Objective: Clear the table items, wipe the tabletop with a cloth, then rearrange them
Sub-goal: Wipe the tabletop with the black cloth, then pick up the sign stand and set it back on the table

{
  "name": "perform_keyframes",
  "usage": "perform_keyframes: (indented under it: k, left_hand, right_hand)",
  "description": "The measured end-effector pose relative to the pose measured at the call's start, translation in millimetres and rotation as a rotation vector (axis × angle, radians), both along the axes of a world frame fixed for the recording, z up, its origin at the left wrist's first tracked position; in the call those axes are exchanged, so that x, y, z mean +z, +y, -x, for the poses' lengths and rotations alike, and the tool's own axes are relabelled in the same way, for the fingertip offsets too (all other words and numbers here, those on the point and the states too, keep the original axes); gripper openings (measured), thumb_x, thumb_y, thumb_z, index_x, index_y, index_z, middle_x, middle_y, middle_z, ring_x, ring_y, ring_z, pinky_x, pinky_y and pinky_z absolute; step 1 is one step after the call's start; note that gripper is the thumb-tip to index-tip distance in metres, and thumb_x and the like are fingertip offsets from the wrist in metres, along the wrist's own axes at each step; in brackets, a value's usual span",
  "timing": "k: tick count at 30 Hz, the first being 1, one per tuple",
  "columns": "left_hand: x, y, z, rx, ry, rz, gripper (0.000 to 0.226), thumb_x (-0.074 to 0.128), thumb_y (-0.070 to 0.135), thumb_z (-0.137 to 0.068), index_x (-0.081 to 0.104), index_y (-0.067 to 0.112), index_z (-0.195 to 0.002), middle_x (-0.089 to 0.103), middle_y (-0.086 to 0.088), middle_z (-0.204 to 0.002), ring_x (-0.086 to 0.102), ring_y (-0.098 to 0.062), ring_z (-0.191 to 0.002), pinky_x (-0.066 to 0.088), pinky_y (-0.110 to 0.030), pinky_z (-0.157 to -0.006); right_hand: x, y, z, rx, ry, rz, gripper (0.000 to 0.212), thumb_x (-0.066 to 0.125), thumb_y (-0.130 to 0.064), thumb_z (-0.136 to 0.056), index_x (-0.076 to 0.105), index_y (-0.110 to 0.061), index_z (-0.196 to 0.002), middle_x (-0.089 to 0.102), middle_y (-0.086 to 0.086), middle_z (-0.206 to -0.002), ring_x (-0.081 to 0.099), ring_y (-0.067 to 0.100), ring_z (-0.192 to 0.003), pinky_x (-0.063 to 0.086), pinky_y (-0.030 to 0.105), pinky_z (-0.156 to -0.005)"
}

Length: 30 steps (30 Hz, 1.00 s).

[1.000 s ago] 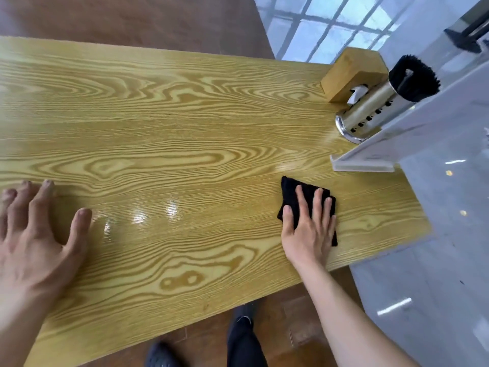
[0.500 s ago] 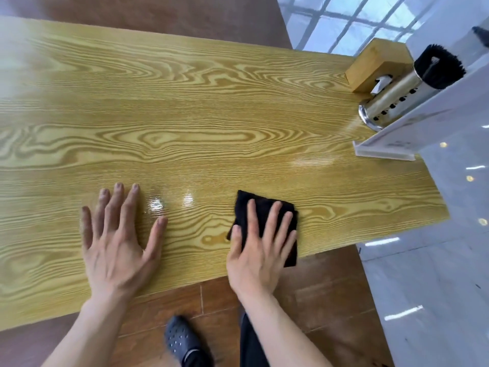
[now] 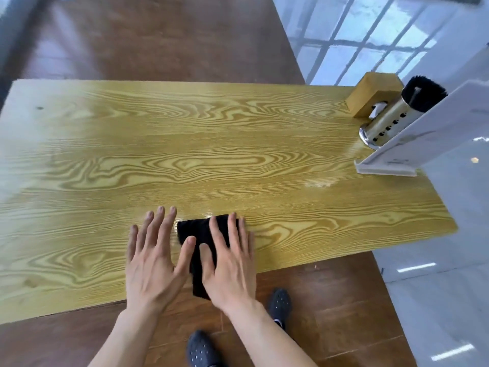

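Black folded cloth (image 3: pixel 197 235) lies flat on the yellow wood-grain tabletop (image 3: pixel 211 160), at its near edge, with one end overhanging that edge. Right hand (image 3: pixel 230 263): grip spread, palm down, fingers extended, pressing on the cloth. Left hand (image 3: pixel 153 260): grip spread, palm flat on the tabletop just beside the cloth, thumb touching the cloth edge. At the far right end of the tabletop stand a wooden block (image 3: pixel 373 94), a perforated metal cylinder holding a black brush (image 3: pixel 424 92), and a white upright board (image 3: pixel 423 131) on a base.
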<state>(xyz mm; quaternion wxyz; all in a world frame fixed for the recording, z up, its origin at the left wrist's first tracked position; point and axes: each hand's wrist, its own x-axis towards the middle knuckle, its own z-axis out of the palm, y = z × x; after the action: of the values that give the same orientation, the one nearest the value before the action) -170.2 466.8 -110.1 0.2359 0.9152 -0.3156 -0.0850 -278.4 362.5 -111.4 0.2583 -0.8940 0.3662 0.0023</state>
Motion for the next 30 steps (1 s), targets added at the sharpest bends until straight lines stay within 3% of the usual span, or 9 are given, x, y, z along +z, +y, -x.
perform_keyframes:
  k: [8,11,14,21,24,27,30]
  left_hand:
    - [76.5,-61.1,8.8,-0.123,0.023,0.031,0.078,0.016,0.075,-0.092,0.017,0.038,-0.161,0.019,0.009,-0.17,0.004,-0.008,-0.158,-0.001,-0.036,-0.129]
    - [107.0,-101.1,16.8,-0.171,0.024,0.071,0.079,0.016,0.076,-0.091,0.014,0.04,-0.161,0.016,0.012,-0.17,0.005,-0.007,-0.158,-0.002,-0.033,-0.128]
    - [134.0,-153.1,32.1,-0.244,0.023,0.113,0.08,0.016,0.078,-0.09,0.015,0.04,-0.161,0.017,0.014,-0.17,0.008,-0.006,-0.158,0.0,-0.032,-0.128]
    - [165.8,-300.3,100.9,-0.385,0.072,0.144,0.08,0.014,0.079,-0.088,0.017,0.043,-0.159,0.018,0.019,-0.168,0.006,0.001,-0.155,0.001,-0.029,-0.128]
    - [168.0,-363.9,138.6,-0.365,0.236,0.128,0.077,0.02,0.077,-0.088,0.021,0.044,-0.158,0.022,0.021,-0.166,0.014,-0.008,-0.157,0.01,-0.033,-0.128]
    - [168.8,-414.8,166.9,-0.334,0.405,0.122,0.078,0.027,0.079,-0.087,0.022,0.045,-0.157,0.03,0.017,-0.164,0.032,-0.016,-0.15,0.033,-0.04,-0.118]
    - [167.9,-455.2,188.7,-0.252,0.514,0.157,0.076,0.044,0.068,-0.092,0.022,0.039,-0.159,0.03,0.01,-0.165,0.035,-0.02,-0.149,0.039,-0.041,-0.111]
  right_hand:
    - [84.0,-106.5,34.1,-0.039,0.086,-0.014,0.064,0.032,-0.057,-0.102,0.006,-0.044,-0.159,-0.006,-0.008,-0.17,-0.003,0.017,-0.158,0.006,0.038,-0.126]
    - [111.1,-152.9,56.0,-0.128,0.039,-0.075,0.066,0.04,-0.056,-0.101,0.009,-0.046,-0.159,-0.002,-0.011,-0.17,0.003,0.016,-0.158,0.02,0.04,-0.124]
    - [133.5,-209.7,87.5,-0.228,0.009,-0.085,0.066,0.041,-0.059,-0.099,0.014,-0.046,-0.158,0.004,-0.011,-0.171,0.01,0.017,-0.157,0.031,0.041,-0.121]
    - [166.1,-346.8,175.3,-0.342,-0.117,-0.182,0.072,0.054,-0.061,-0.094,0.032,-0.032,-0.157,0.029,-0.006,-0.166,0.028,0.016,-0.153,0.032,0.035,-0.118]
    - [168.5,-404.0,215.7,-0.404,-0.15,-0.287,0.069,0.058,-0.059,-0.092,0.042,-0.027,-0.152,0.04,-0.004,-0.159,0.037,0.017,-0.147,0.036,0.032,-0.115]
    - [169.7,-451.4,247.5,-0.537,-0.197,-0.357,0.057,0.061,-0.051,-0.094,0.054,-0.022,-0.143,0.054,-0.001,-0.149,0.05,0.02,-0.138,0.042,0.031,-0.107]
    - [173.1,-490.0,265.4,-0.747,-0.292,-0.408,0.049,0.063,-0.04,-0.096,0.058,-0.017,-0.139,0.063,0.005,-0.14,0.059,0.025,-0.126,0.046,0.036,-0.104]
